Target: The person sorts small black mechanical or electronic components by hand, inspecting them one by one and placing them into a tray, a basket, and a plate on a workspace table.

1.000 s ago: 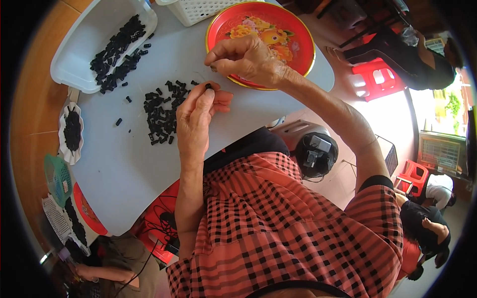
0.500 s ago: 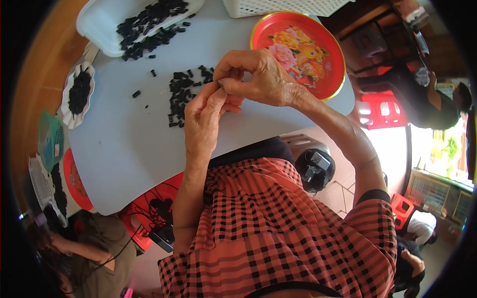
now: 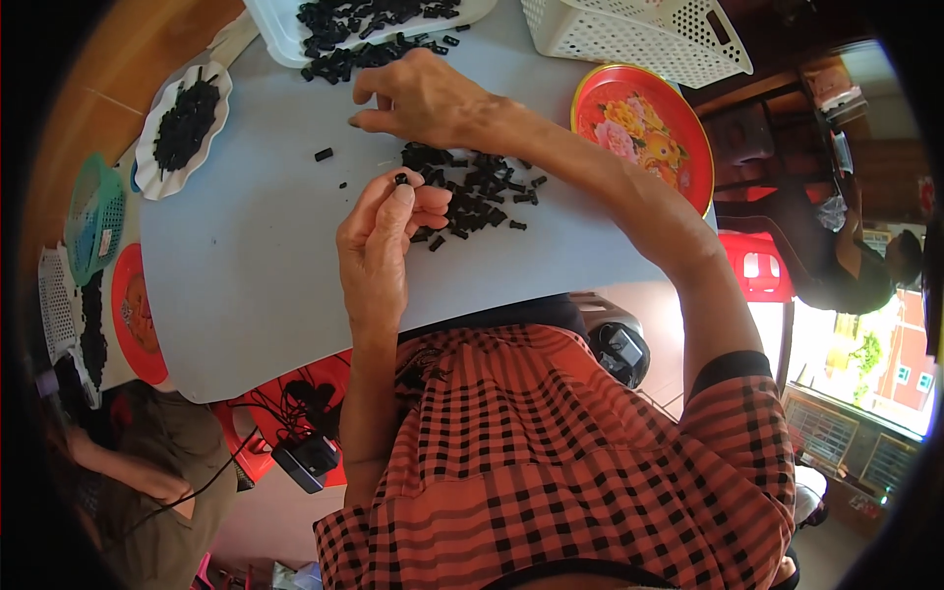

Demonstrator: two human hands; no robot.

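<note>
Between the thumb and fingertips of my left hand (image 3: 372,261) is a small black cylindrical part (image 3: 401,179), its end pointing up. My right hand (image 3: 423,98) reaches over the table beyond it, thumb and forefinger apart and nothing seen between them. Beneath my right forearm and beside my left hand lies a loose pile of similar black parts (image 3: 482,192), partly covered. One black part (image 3: 324,154) lies alone left of the pile, with a tiny black bit near it. Past my right hand, more black parts (image 3: 379,51) spill over the edge of a white tray (image 3: 280,44).
A white scalloped dish (image 3: 218,110) of thin black pieces stands at the left. At the right are a red flowered tray (image 3: 585,98) and a white perforated basket (image 3: 580,39). A green basket (image 3: 95,211) stands beyond the table's left edge. Other people (image 3: 162,472) sit nearby.
My right hand has parted from my left and moved away toward the white tray, its fingers spreading. My left hand keeps its pinch. The whole view has shifted, showing more of the right-hand basket.
</note>
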